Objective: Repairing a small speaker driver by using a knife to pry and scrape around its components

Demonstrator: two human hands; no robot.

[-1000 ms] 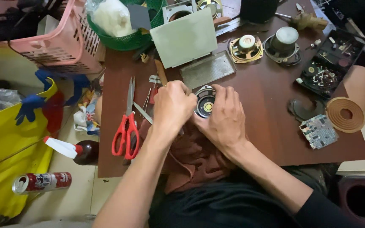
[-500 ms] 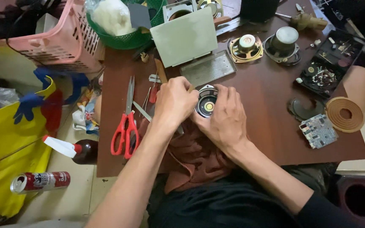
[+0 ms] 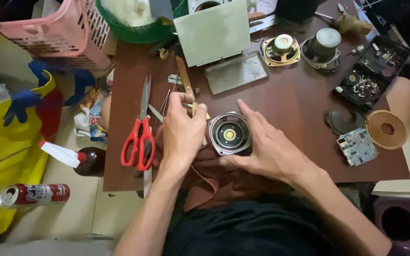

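A round metal speaker (image 3: 229, 133) with a pale yellow centre lies on a brown cloth (image 3: 214, 178) at the near edge of the dark wooden table (image 3: 300, 104). My right hand (image 3: 266, 147) rests flat beside it, fingers spread along its right rim. My left hand (image 3: 182, 129) is closed on a thin wooden-handled tool (image 3: 185, 81), whose handle points away from me, just left of the speaker.
Red-handled scissors (image 3: 139, 135) lie left of my left hand. Two more speakers (image 3: 281, 48) (image 3: 323, 46), a grey box (image 3: 213, 32), a metal grille (image 3: 236, 72), circuit boards (image 3: 357, 146) and a tape roll (image 3: 386, 129) are on the table. A pink basket (image 3: 67, 33), bottle (image 3: 74, 159) and can (image 3: 34, 195) sit left.
My right hand has opened and slid to the speaker's right side, uncovering it. My left hand has shifted slightly left with the tool.
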